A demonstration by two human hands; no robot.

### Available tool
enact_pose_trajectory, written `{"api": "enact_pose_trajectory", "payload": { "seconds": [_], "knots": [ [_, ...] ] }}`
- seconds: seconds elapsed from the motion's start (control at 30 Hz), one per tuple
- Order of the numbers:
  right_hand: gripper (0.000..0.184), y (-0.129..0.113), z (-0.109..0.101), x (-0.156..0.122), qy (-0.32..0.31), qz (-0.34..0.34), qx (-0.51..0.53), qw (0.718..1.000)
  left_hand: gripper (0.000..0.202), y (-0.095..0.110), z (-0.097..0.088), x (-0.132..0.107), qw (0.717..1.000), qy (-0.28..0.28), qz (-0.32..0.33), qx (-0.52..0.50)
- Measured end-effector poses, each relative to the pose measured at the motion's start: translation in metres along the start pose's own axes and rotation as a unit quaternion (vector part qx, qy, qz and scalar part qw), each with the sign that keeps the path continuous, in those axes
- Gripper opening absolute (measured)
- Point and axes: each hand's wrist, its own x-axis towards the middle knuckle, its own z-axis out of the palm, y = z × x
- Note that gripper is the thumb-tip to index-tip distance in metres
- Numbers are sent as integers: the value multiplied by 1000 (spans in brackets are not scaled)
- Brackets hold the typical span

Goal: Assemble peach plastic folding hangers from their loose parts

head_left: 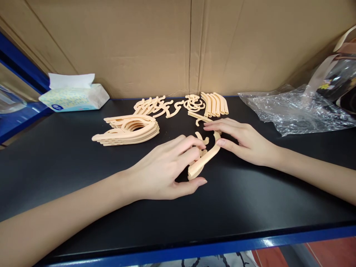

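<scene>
Curved piece (205, 159) well inside table edge (194, 244)

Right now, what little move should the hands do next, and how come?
Maybe the right hand should gently steady the far end of the long curved piece. Its thumb is right at that end, and the left hand has fingers beside the same piece, near a small curled bit. I can't tell how firmly anything is gripped.
</scene>
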Motion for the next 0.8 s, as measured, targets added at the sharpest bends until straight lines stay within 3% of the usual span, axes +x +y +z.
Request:
{"api": "enact_pose_trajectory", "payload": {
  "seconds": [0.23, 0.43, 0.5, 0.63, 0.8],
  "knots": [
    [30, 2, 0, 0, -22, -65, 21, 997, 7, 2, -2, 2, 998, 29, 54, -3],
    [30, 3, 0, 0, -45, -82, 8, 996, 21, 3, -1, 2, 996, 33, 85, -6],
    [30, 3, 0, 1, -45, -83, 7, 996, 25, 3, -1, 2, 996, 35, 82, -4],
    [24, 2, 2, 0, -32, -81, 9, 996, 13, 2, -2, 0, 996, 48, 68, 21],
    [26, 5, 3, 0, -16, -78, 1, 997, 8, 0, 0, 0, 996, 64, 3, 57]
  ]
}}
